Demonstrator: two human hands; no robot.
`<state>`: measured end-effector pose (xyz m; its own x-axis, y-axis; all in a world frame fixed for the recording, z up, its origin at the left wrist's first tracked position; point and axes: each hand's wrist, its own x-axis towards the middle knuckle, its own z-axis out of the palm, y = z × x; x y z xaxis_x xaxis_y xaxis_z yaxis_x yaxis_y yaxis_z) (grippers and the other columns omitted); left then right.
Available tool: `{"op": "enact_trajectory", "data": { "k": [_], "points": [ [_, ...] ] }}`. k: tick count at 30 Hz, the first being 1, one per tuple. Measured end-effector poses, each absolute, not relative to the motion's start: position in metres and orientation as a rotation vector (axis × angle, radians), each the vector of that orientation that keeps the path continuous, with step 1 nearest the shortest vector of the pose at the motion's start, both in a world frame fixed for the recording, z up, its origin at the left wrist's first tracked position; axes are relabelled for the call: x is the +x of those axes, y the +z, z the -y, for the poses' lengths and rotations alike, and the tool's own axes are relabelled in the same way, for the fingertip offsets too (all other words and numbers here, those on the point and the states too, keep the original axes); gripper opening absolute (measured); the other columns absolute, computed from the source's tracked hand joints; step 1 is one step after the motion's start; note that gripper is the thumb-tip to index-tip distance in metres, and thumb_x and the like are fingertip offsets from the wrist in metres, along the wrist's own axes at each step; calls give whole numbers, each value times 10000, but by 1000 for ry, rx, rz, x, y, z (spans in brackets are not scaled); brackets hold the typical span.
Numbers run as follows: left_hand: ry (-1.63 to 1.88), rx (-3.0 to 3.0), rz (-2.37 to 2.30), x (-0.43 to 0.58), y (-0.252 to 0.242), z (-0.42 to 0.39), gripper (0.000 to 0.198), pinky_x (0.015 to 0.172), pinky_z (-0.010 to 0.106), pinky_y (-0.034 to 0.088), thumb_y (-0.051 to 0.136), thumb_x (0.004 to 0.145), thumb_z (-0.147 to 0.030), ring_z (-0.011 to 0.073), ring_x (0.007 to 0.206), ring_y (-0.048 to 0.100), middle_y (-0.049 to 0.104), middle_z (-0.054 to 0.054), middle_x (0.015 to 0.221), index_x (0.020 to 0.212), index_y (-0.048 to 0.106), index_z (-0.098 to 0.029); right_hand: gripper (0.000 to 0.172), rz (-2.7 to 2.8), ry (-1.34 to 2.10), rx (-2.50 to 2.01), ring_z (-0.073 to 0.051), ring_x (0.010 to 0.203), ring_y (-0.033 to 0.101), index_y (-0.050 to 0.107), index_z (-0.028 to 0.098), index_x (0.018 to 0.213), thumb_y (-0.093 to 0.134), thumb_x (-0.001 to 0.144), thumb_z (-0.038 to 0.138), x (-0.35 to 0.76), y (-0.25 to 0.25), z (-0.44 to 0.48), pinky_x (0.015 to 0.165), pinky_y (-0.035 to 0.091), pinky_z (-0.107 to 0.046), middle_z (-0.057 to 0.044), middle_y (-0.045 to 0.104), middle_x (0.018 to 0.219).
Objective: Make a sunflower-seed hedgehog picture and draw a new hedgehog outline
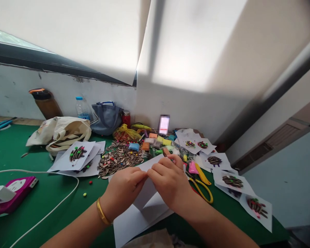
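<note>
My left hand [126, 188], with a gold bracelet [102, 212] at the wrist, pinches the upper edge of a white sheet of paper [145, 195]. Close beside it, my right hand [168, 179] has its fingers curled onto the same edge. The sheet is raised and bent below my hands. More white paper [125, 225] lies underneath, at the front of the green table. Just beyond my hands spreads a heap of striped sunflower seeds [121, 155]. Yellow-handled scissors [205, 193] rest to the right of my right hand, partly hidden by it.
Papers with seed-and-clay figures lie at left [79, 155] and right [232, 181]. Coloured clay packets [146, 145], a cloth bag [67, 129], a blue bag [107, 119], a water bottle [82, 109] and a lit phone [164, 124] stand behind. A white cable [64, 196] crosses the left.
</note>
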<state>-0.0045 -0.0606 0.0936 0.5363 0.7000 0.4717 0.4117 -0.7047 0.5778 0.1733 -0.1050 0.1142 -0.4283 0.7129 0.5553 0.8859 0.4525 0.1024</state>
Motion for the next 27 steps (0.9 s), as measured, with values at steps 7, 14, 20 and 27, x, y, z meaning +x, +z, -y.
{"op": "enact_trajectory", "data": {
  "k": [7,14,20,27],
  "points": [
    [928,2607,-894,-20,105,57,222,645,295,399,503,903,-230,184,739,586,681,41,809,924,719,-275,195,2267,-546,-1364,-156,787,496,568,228,733,526,904,145,190,131,113,993,233,-393,26,589,679],
    [1290,2795,-954,-51,111,42,132,725,296,472,511,913,-172,177,825,604,668,61,929,966,628,-200,191,2082,-455,-1434,-163,850,552,636,242,803,513,906,138,220,152,122,988,248,-392,18,673,771],
    [1283,2875,-826,-26,124,64,411,967,433,412,654,844,-335,261,1084,548,623,113,1147,1211,556,-179,185,2129,-428,-1350,-154,810,538,628,240,772,529,894,143,202,145,128,998,247,-392,23,659,728],
    [973,3092,-866,-14,127,69,179,794,390,393,490,928,-199,168,673,536,622,-4,707,814,626,-216,159,2182,-354,-1355,-159,843,536,629,240,826,520,904,155,203,136,127,1003,261,-395,18,667,788]
  ]
}}
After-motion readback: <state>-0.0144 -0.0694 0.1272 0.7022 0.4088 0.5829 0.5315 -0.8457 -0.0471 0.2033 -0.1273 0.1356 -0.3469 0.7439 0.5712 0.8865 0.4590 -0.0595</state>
